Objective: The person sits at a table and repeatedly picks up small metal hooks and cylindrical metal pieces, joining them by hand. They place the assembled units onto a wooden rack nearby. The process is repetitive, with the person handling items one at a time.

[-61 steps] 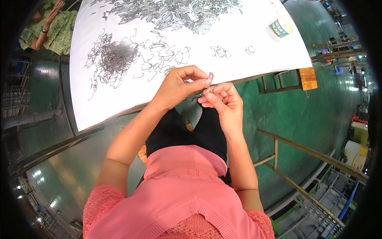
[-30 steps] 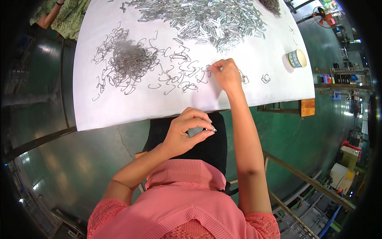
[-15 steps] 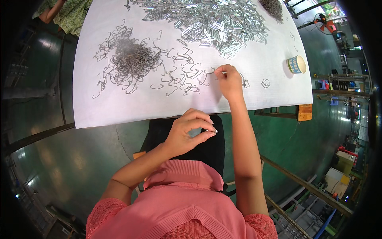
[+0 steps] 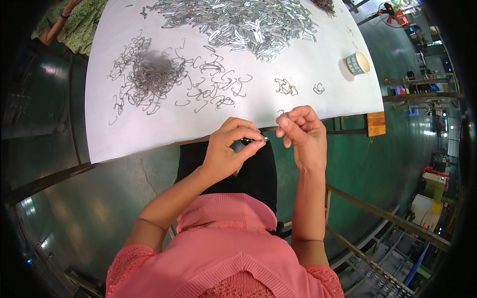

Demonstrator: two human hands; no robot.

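A white table (image 4: 149,129) fills the upper part of the view. On its far side, at about 12 o'clock, lies a wide heap of shiny metal clips (image 4: 243,22). At about 10 o'clock from the hands there is a tangled pile of wire hooks (image 4: 151,74), and more single hooks (image 4: 218,87) are spread from it toward the middle. A paper cup (image 4: 357,63) stands near the right edge of the table, at about 2 o'clock from the hands. Two small bent wire pieces (image 4: 285,88) lie just beyond the right hand.

The person wears a pink top (image 4: 223,248), and both hands are held together just in front of the near edge of the table. The left hand (image 4: 226,149) is closed, and its thumb and forefinger pinch a small dark metal piece (image 4: 250,141), which points to 3 o'clock, toward the other hand. The right hand (image 4: 303,134) is also closed, its fingertips pressed on a thin wire hook (image 4: 281,113) that rises at 12 o'clock above the thumb. The two pieces are near to each other; if they touch, one cannot tell.
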